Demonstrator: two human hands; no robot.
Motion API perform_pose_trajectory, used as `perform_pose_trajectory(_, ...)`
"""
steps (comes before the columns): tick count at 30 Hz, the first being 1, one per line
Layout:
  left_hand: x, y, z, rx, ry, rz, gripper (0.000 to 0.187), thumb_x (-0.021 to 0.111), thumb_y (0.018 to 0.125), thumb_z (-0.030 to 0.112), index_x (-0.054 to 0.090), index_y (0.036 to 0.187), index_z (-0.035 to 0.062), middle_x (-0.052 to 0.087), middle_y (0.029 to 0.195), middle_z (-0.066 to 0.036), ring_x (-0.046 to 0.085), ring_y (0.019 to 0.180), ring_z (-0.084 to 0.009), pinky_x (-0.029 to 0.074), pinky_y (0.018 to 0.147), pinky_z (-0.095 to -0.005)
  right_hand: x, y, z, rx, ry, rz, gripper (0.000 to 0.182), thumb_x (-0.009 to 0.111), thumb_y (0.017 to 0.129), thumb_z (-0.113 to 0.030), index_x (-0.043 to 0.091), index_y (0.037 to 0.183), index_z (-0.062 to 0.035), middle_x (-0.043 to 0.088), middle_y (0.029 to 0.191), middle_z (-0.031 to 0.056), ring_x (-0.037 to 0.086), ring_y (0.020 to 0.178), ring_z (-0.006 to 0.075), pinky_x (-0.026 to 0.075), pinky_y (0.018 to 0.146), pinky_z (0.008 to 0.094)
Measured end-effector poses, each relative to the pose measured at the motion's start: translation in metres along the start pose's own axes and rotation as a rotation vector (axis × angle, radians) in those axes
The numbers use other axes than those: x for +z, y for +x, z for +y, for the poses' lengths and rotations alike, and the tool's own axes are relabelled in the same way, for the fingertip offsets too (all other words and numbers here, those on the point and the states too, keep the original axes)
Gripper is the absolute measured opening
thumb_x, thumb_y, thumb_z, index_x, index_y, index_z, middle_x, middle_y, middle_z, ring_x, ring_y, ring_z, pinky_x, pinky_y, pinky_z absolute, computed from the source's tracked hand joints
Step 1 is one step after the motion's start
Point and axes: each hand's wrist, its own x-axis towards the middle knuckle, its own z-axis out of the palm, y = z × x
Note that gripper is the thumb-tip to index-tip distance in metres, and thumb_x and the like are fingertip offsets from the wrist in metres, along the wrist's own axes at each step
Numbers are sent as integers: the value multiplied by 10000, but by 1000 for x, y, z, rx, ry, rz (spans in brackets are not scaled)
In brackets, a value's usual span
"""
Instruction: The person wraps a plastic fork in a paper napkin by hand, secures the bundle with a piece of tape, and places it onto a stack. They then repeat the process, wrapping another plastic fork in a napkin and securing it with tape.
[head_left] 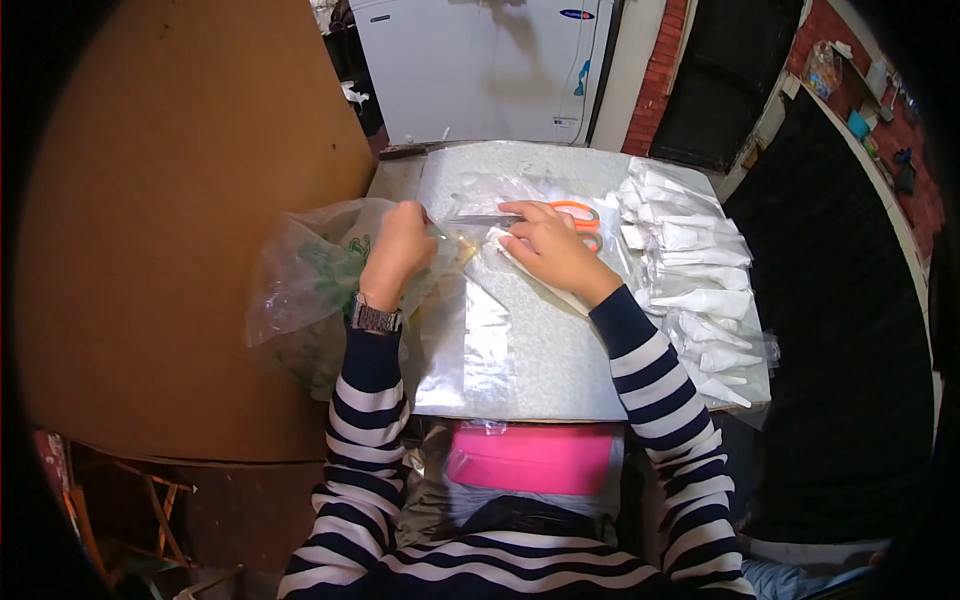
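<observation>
My left hand (402,250), wearing a watch on the wrist, is closed on a clear plastic bag (290,285) with green print, which hangs over the table's left side. A yellowish patch (466,250) shows near the bag's edge. My right hand (555,250) lies palm down, its fingers curled over a white folded napkin (540,283) that shows partly beneath the palm. Scissors with orange handles (577,212) lie just behind the right hand, blades toward the left hand. Clear plastic film (488,335) is spread on the table between the arms.
Several white napkin bundles in clear sleeves (700,275) line the table's right side. More clear plastic (500,192) lies behind the hands. A brown panel (190,230) stands at the left, a white appliance (480,75) beyond the table. Something pink (535,458) rests on my lap.
</observation>
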Motion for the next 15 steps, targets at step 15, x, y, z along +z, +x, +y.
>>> perform_pose_trajectory(15, -3, 4, -9, -1, -16, -115, 302, 538, 667, -19, 663, 938, -62, 653, 926, -263, 637, 902, -385, 491, 781, -383, 14, 5, 1, -35, -92, 135, 235, 557, 903, -216, 676, 941, -17, 524, 1141, 65, 442, 1144, 255, 291, 986, 444)
